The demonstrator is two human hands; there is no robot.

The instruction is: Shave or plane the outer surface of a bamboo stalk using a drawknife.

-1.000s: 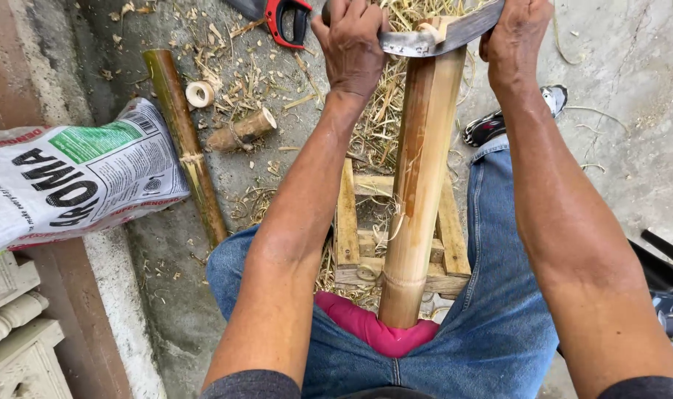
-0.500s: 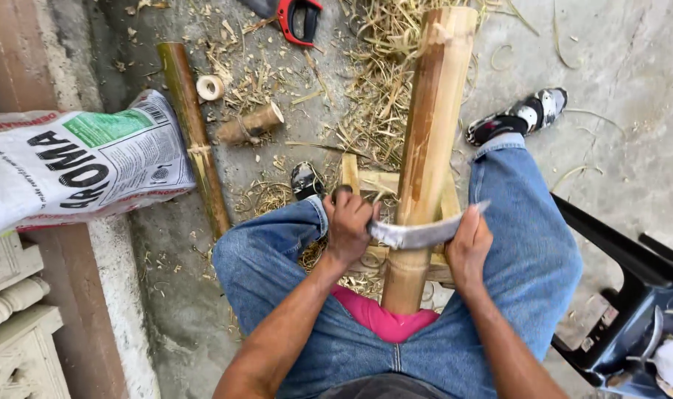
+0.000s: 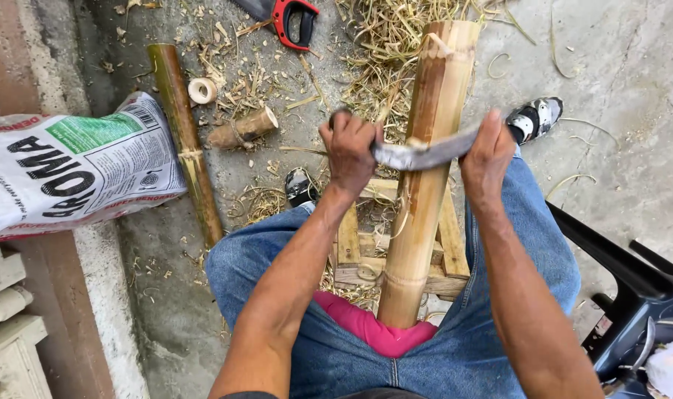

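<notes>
A thick bamboo pole [image 3: 425, 185] leans from between my knees out over a small wooden stand [image 3: 351, 244]. A curved metal blade [image 3: 421, 155] lies across the pole about halfway up. My left hand [image 3: 350, 151] grips the blade's left end and my right hand [image 3: 488, 151] grips its right end. A thin strip is peeling off the pole just under the blade. The pole's lower end rests against a pink cloth [image 3: 373, 329] at my lap.
A thinner bamboo stick [image 3: 185, 140], a short bamboo stub [image 3: 240, 127] and a cut ring [image 3: 201, 90] lie on the concrete at the left. A red-handled saw [image 3: 292, 18] lies at the top. A printed sack [image 3: 70, 166] sits left, a dark plastic chair [image 3: 632, 295] right. Shavings cover the ground.
Both hands with the blade were at the pole's far end, then pulled down close to my lap, and have now moved back up to the pole's middle.
</notes>
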